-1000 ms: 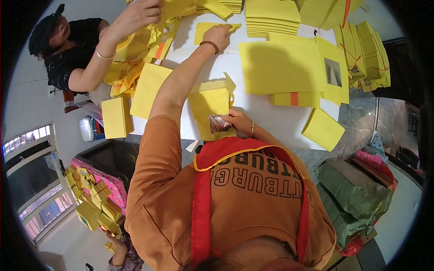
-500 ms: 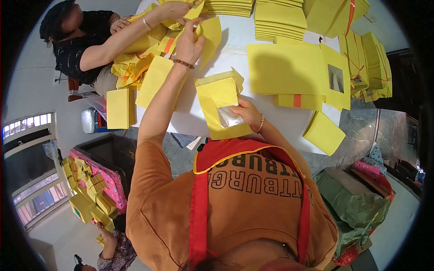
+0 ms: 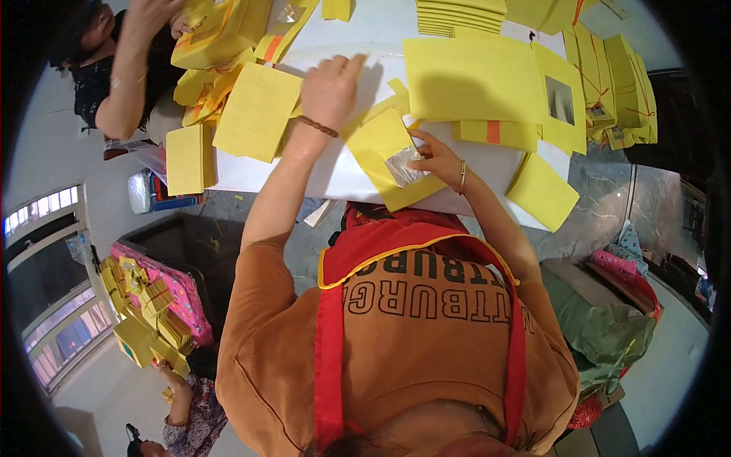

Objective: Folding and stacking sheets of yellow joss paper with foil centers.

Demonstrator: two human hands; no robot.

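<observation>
Far left: a second person's arm [image 3: 126, 84] reaches over a heap of folded yellow cartons [image 3: 217, 34]; a stack of yellow sheets [image 3: 257, 110] overhangs the worktop [image 3: 335, 171] edge, near at hand.
Left hand [image 3: 329, 87]: stretched forward over the white worktop, fingers loosely curled and together, holding nothing I can see.
Yellow folder [image 3: 384, 156]: lies open at the near edge just before the person, tilted, so both hands can reach it.
Right hand [image 3: 434, 156]: fingers pinched on a clear plastic packet [image 3: 402, 164] against the folder, apparently to keep it in place.
Right side: a wide yellow sheet [image 3: 472, 76], a yellow card with a grey square window [image 3: 560, 99], orange-striped pieces beneath, tied yellow bundles [image 3: 617, 72] stacked far right.
</observation>
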